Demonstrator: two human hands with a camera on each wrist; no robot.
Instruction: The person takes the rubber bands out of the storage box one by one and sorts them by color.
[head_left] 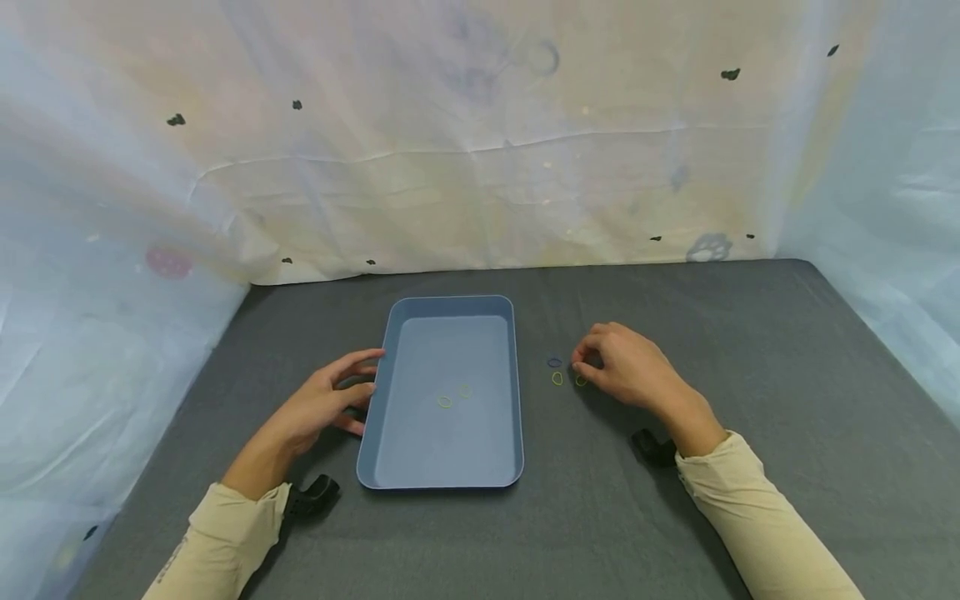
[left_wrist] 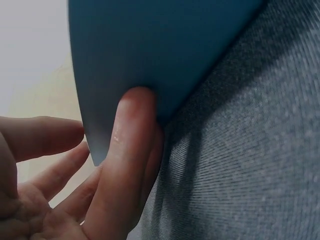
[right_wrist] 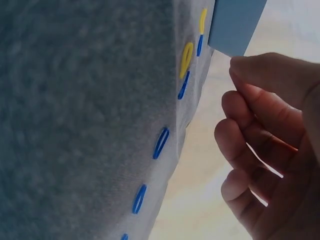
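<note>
A shallow blue-grey tray (head_left: 442,475) lies on the grey cloth, with two thin yellow rubber bands (head_left: 445,402) inside. My left hand (head_left: 318,404) rests along the tray's left side with extended fingers; one fingertip lies flat against the outer wall (left_wrist: 110,55) in the left wrist view. To the tray's right, my right hand (head_left: 626,362) hovers low over the cloth, thumb and forefinger tips close together and nothing visible between them. Beside those fingertips lie a blue rubber band (head_left: 554,362) and a yellow rubber band (head_left: 557,378); another yellow band (head_left: 581,381) shows partly beneath the hand.
Several blue rubber bands (right_wrist: 161,143) are strung out on the cloth in the right wrist view, beside a yellow one (right_wrist: 186,60). Pale patterned sheets (head_left: 480,208) hang at the back and both sides. Dark camera mounts (head_left: 315,497) sit at both wrists.
</note>
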